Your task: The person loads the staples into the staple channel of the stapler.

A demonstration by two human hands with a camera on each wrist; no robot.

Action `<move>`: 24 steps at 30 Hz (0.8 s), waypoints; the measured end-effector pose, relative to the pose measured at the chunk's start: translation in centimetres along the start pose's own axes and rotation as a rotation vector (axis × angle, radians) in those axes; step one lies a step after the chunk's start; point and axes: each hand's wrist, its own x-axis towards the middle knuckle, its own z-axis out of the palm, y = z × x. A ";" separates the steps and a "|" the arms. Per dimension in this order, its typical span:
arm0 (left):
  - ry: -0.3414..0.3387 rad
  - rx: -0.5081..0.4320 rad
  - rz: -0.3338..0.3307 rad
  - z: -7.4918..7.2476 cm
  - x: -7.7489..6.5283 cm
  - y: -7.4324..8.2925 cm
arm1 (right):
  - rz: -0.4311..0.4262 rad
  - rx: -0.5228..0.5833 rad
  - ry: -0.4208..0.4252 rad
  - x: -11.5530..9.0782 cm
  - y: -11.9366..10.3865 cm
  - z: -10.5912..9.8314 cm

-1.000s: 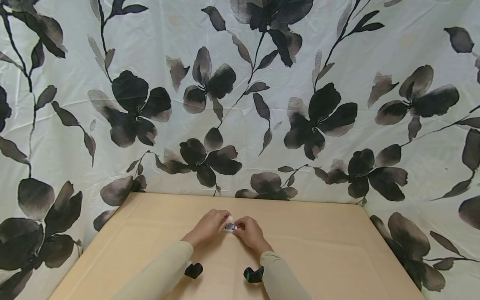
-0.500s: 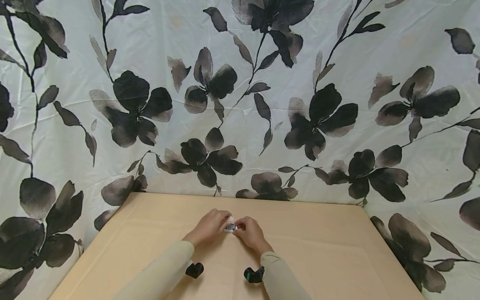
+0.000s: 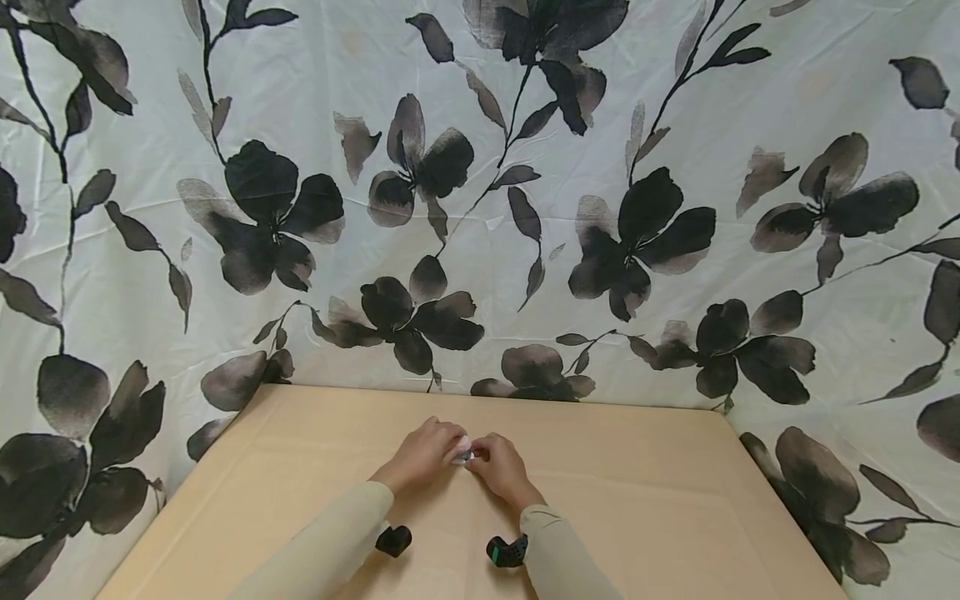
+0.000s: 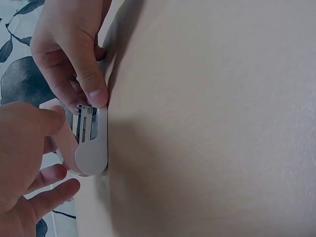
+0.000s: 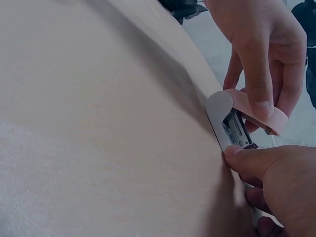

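Note:
A small pink-and-white stapler [image 3: 462, 457] stands on the table between both hands, its top swung up. The left hand [image 3: 422, 457] holds the raised pink top [image 4: 66, 138] between thumb and fingers; other fingers are spread below it in the left wrist view. The right hand [image 3: 501, 468] pinches the far end of the white base [image 5: 217, 112], thumb on its side. Inside the stapler, the metal staple channel [image 5: 240, 129] shows between top and base. Whether staples lie in it, I cannot tell.
A tan-covered table [image 3: 637, 500] spreads around the hands. Behind it hangs a white cloth [image 3: 525, 267] with dark flowers. Black wrist devices [image 3: 393, 541] sit under both sleeves.
The left hand has shifted slightly right toward the right hand, and less of the stapler's metal part shows in the head view. The right hand has stayed nearly still.

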 end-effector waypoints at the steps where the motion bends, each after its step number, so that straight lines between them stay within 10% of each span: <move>1: -0.003 0.004 0.002 0.0 0.0 0.1 | 0.001 0.002 0.002 0.0 0.0 0.0; 24: -0.038 0.005 -0.032 0.4 0.0 0.1 | -0.018 -0.047 0.131 -0.8 -0.2 -1.7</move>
